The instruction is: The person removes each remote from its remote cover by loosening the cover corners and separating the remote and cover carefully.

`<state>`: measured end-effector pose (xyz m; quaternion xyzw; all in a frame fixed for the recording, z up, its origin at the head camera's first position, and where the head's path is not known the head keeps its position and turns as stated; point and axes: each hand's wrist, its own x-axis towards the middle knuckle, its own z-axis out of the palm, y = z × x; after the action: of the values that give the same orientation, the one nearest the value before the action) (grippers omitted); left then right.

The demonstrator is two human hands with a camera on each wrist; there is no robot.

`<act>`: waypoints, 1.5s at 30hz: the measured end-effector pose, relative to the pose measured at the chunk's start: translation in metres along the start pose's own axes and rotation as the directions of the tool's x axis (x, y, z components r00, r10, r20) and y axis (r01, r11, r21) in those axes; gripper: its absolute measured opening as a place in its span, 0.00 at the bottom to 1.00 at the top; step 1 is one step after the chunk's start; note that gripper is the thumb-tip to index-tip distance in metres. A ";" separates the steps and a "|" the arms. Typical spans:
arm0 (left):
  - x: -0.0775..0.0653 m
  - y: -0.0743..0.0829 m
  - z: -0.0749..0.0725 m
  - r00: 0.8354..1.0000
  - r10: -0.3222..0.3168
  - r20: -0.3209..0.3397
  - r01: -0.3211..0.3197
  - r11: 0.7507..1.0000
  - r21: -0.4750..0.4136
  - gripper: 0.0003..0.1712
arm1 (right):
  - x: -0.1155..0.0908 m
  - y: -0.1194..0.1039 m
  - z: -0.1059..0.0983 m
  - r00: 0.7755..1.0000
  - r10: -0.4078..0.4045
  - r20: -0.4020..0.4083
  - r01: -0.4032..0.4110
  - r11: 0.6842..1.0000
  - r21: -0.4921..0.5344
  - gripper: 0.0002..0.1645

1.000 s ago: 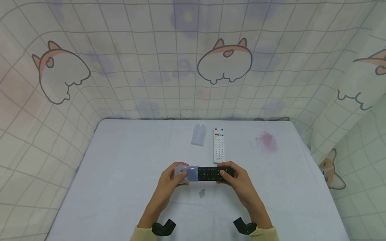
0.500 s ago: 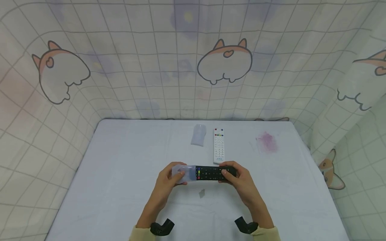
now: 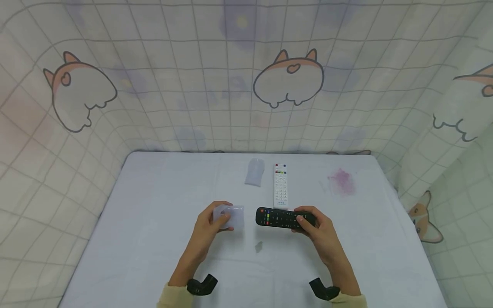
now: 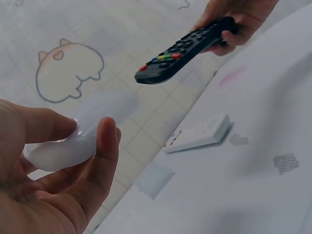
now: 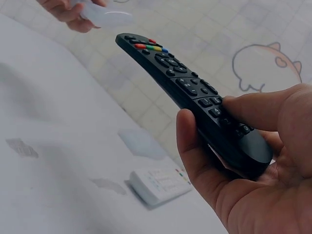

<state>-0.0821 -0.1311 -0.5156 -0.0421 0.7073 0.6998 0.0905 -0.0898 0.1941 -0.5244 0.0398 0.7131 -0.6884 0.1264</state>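
Observation:
My right hand [image 3: 317, 229] grips a black remote control [image 3: 275, 217] by one end, thumb on its buttons. The remote's other end, with coloured buttons, points left toward my left hand [image 3: 209, 229]. Between its thumb and fingers that hand pinches a translucent, pale remote control cover [image 3: 236, 216]. Seen from the left wrist, the cover [image 4: 85, 131] bulges out and its open end faces away from the palm. A gap separates cover and black remote, both held above the table.
A white remote control [image 3: 280, 186] lies on the white-covered table [image 3: 173, 188], beyond the black one. To its left lies a second translucent cover [image 3: 254, 172], flat. A pink stain [image 3: 342, 181] marks the cloth at the right. A grid-patterned curtain [image 3: 192, 85] surrounds the table.
The black remote has come out of the translucent cover. My right hand has moved right with the remote, and my left hand has moved left, still holding the cover.

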 end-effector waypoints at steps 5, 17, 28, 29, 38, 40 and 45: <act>0.015 0.008 -0.001 1.000 0.008 0.002 -0.008 1.000 0.011 0.17 | -0.007 0.002 -0.003 0.999 0.042 -0.015 -0.042 0.999 0.000 0.25; 0.065 0.017 -0.010 0.999 -0.034 0.018 0.036 0.991 -0.127 0.19 | -0.017 0.007 -0.008 0.998 0.053 -0.025 -0.053 0.998 0.020 0.28; 0.113 0.021 -0.020 0.996 -0.070 0.052 0.074 0.993 -0.096 0.19 | -0.022 0.010 -0.004 0.998 0.061 0.000 -0.061 0.998 0.009 0.28; 0.117 0.021 -0.021 0.996 -0.072 0.053 0.076 0.993 -0.091 0.19 | -0.022 0.011 -0.004 0.998 0.060 0.000 -0.060 0.998 0.011 0.28; 0.145 0.019 -0.025 0.991 -0.110 0.074 0.114 0.992 -0.061 0.22 | -0.022 0.016 0.000 0.998 0.069 0.003 -0.070 0.997 0.031 0.28; 0.153 0.016 -0.025 0.989 -0.131 0.070 0.135 0.989 -0.056 0.23 | -0.022 0.016 0.000 0.998 0.068 0.007 -0.068 0.997 0.031 0.28; 0.170 0.011 -0.023 0.978 -0.205 0.041 0.207 0.977 -0.051 0.23 | -0.023 0.019 0.000 0.998 0.065 0.017 -0.065 0.997 0.037 0.28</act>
<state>-0.2524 -0.1421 -0.5367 -0.1050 0.6780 0.7064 0.1740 -0.0634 0.1973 -0.5375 0.0600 0.6976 -0.6973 0.1534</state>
